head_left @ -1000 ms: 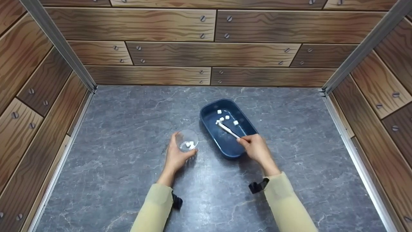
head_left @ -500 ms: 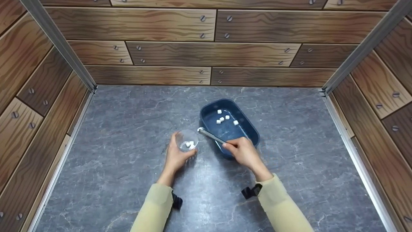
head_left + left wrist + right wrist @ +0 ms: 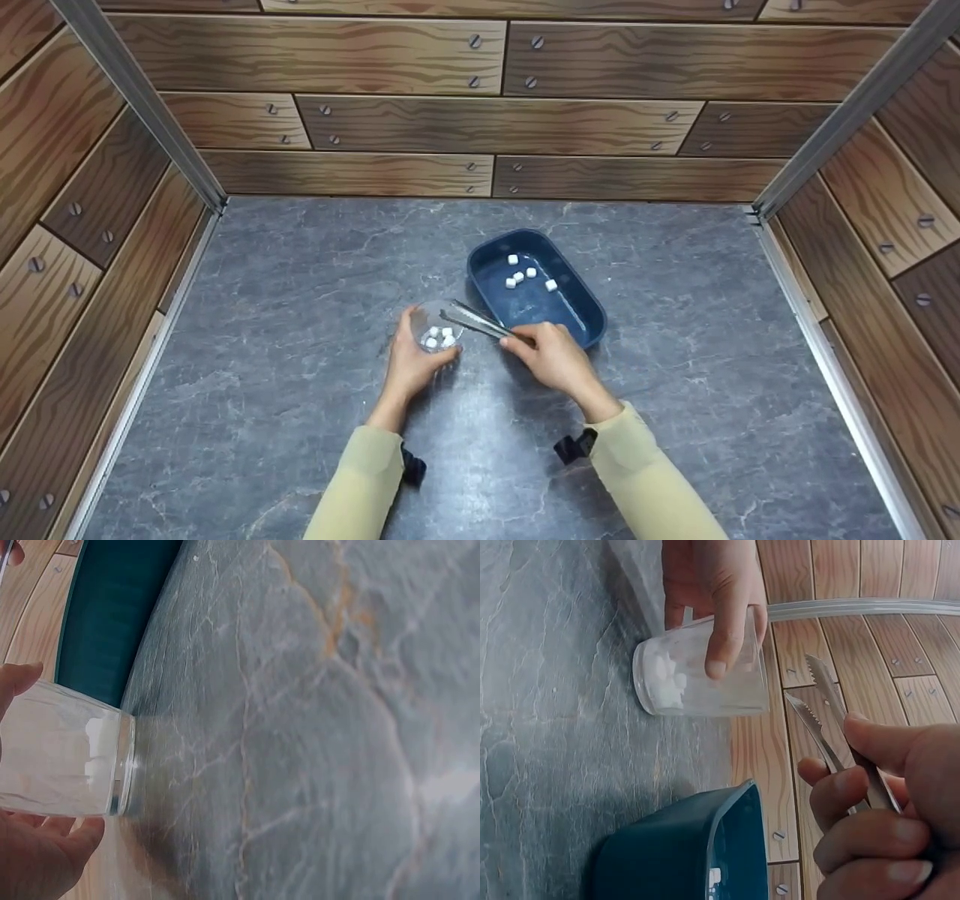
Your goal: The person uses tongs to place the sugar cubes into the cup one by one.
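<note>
My left hand [image 3: 414, 363] grips a clear cup [image 3: 56, 754] that stands upright on the grey surface, thumb on one side and fingers on the other. Several white cubes [image 3: 433, 342] lie at the cup's bottom. In my right hand [image 3: 556, 360] is a pair of metal tongs [image 3: 829, 716] with toothed tips. Their arms are spread, with nothing between the tips, which sit over the cup's rim in the head view. Right of the cup is a dark blue tub [image 3: 600, 319], holding several more white cubes [image 3: 551, 286] on its floor.
The marbled grey surface [image 3: 300, 300] extends around the cup and tub. Wood-patterned walls [image 3: 405, 124] with metal corner posts [image 3: 855, 105] enclose it at the back and both sides.
The tongs have carried a white cube from the tub leftward to the cup and opened. That cube now lies in the cup with the others. My left hand has stayed in place.
</note>
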Motion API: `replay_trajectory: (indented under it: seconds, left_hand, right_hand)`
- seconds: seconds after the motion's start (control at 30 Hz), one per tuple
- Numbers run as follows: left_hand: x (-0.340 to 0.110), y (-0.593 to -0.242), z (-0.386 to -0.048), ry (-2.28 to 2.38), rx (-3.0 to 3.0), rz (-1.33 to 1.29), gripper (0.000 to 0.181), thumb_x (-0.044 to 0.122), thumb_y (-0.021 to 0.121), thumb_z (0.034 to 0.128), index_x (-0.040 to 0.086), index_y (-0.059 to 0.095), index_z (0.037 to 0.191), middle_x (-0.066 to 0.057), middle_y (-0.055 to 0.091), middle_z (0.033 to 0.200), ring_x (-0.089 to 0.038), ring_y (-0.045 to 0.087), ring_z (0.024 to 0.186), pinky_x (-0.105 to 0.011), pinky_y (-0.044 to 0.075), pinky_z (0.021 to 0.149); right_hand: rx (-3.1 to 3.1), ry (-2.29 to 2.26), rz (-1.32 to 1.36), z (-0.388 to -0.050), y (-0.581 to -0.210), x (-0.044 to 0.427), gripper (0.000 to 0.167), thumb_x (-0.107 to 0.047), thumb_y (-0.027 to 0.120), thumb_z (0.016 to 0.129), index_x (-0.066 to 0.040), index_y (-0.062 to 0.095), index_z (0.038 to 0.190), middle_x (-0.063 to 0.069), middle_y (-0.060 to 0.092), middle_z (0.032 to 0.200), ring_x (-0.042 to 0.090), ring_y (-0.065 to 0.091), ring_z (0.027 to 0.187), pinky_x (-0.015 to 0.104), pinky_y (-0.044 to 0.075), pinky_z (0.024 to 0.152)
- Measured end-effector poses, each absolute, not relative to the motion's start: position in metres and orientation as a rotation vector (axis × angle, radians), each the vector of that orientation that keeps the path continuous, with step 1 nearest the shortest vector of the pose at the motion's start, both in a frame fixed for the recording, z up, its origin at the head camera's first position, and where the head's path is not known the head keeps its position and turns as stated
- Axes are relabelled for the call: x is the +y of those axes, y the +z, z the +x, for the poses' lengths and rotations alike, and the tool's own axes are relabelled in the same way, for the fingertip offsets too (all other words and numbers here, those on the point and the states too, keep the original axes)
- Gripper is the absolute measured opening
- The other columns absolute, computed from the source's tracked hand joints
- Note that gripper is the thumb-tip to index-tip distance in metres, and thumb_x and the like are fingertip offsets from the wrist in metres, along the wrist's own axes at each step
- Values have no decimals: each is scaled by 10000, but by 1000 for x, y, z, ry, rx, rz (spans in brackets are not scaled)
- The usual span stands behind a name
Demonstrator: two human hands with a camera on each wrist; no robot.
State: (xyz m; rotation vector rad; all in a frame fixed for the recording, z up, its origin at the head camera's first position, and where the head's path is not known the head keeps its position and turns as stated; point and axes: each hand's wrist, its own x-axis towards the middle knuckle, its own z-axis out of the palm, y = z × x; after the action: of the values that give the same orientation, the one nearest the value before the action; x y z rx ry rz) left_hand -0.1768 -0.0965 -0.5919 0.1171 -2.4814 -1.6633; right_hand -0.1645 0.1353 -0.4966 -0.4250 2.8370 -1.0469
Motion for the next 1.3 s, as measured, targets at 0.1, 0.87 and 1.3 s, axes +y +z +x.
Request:
replay_trajectory:
  seconds: [0.1, 0.87, 1.3]
  left_hand:
    - [-96, -592, -177, -1657, -2485, 115, 943, 207, 910, 627, 28, 407, 1405, -187, 557, 1334, -345, 513, 1223, -442, 387, 1047]
    - [-97, -590, -176, -1676, -2532, 136, 981, 230, 898, 675, 23, 346, 1459, -229, 493, 1383, -379, 476, 1259, -487, 396, 1036]
    - [-97, -590, -176, -1655, -2549, 149, 983, 239, 898, 670, 32, 348, 1458, -229, 487, 1391, -376, 469, 1271, -481, 382, 1054]
  right_hand:
    - [2836, -1048, -388, -165, -497, 139, 330, -323, 673, 937, -72, 737, 1142, -12, 703, 832, 107, 553, 647, 345, 497, 653]
    - [2818, -1162, -137, -171, -510, 180, 380, -322, 666, 944, 0, 705, 1142, 99, 715, 975, 199, 646, 804, 402, 531, 726]
    - [2830, -946, 75, -175, -512, 190, 471, -394, 618, 963, -18, 656, 1244, 126, 707, 998, 169, 556, 609, 350, 446, 592]
